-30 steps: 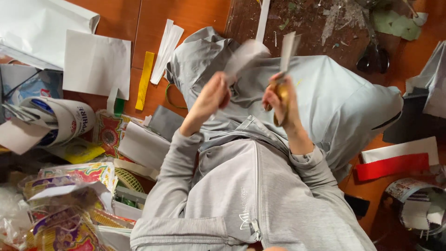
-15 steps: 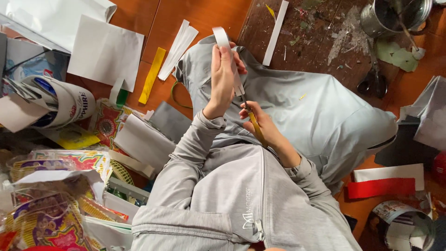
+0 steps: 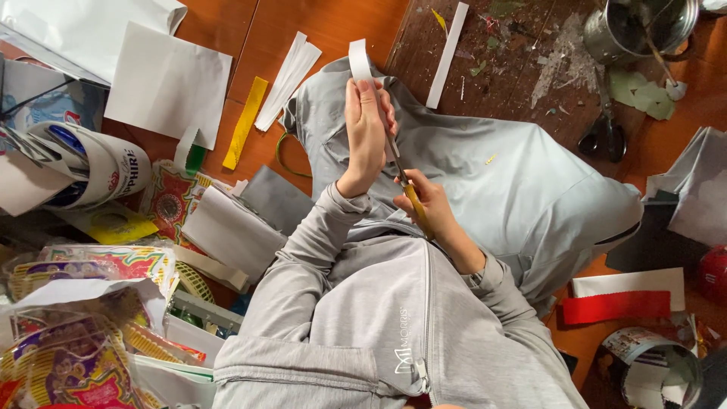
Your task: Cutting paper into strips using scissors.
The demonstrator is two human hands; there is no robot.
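Two hands over the grey-clad lap [image 3: 530,189]. Floor [image 3: 333,23] around it is littered with paper scraps. Left hand [image 3: 366,129] is closed on a white paper strip [image 3: 357,60], held upright above the lap. Right hand [image 3: 428,204] grips a yellow-handled knife [image 3: 413,204], blade at the strip's lower part. Versus half a second ago: pose nearly the same, hands slightly lower in view. Blade mostly hidden behind the left hand; exact cut point unclear.
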